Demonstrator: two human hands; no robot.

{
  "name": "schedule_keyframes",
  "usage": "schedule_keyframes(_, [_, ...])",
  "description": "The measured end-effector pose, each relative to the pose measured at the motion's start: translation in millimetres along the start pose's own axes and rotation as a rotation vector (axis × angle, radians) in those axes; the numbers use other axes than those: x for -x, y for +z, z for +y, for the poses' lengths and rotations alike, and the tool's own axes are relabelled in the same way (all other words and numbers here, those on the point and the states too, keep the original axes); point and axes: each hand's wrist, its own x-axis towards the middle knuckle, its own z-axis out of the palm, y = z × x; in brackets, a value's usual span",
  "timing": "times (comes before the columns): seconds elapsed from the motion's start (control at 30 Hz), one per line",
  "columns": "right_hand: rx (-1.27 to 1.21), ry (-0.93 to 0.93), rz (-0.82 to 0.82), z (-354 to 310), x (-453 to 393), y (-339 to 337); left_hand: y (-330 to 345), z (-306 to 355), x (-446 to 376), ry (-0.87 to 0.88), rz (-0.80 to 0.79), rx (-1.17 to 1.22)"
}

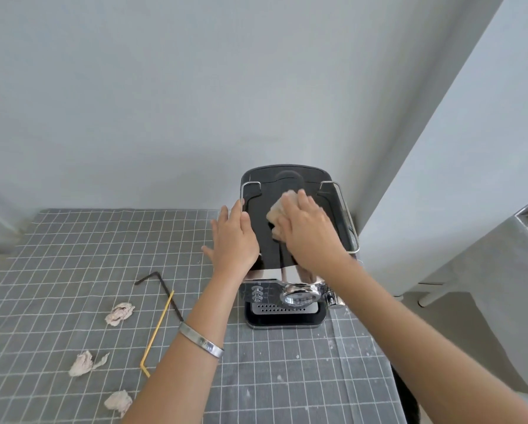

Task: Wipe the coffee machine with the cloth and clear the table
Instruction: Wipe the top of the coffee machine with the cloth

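A black and chrome coffee machine (290, 179) stands at the back right of the table, against the wall. My right hand (308, 231) presses a pale beige cloth (279, 209) flat onto the machine's black top. My left hand (235, 237) rests against the machine's upper left edge, fingers spread, holding nothing. Three crumpled paper wads lie on the left of the table: one (119, 313) farthest back, one (85, 363) in the middle, one (119, 402) nearest me. A black bent straw (161, 289) and a yellow bent straw (158, 328) lie between the wads and my left arm.
The table wears a grey cloth with a white grid (57, 255). White crumbs speckle the cloth (342, 356) in front of the machine. A grey wall is close behind. A white panel (440, 194) and a grey-draped surface (501, 286) stand to the right.
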Motion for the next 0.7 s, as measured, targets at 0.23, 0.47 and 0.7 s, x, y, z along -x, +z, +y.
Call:
schedule_keyframes(0.23, [0.151,0.025,-0.034,-9.3,-61.6,5.9,4.3,-8.9,-6.4,0.05,-0.003,0.08])
schedule_keyframes(0.47, [-0.217,-0.168,-0.062,-2.6,33.5,-20.1,5.1,-11.5,-7.6,0.043,-0.003,0.126])
schedule_keyframes(0.7, [-0.061,0.112,0.022,-20.4,-52.1,-4.2,7.0,-10.2,-8.9,0.035,-0.02,0.141])
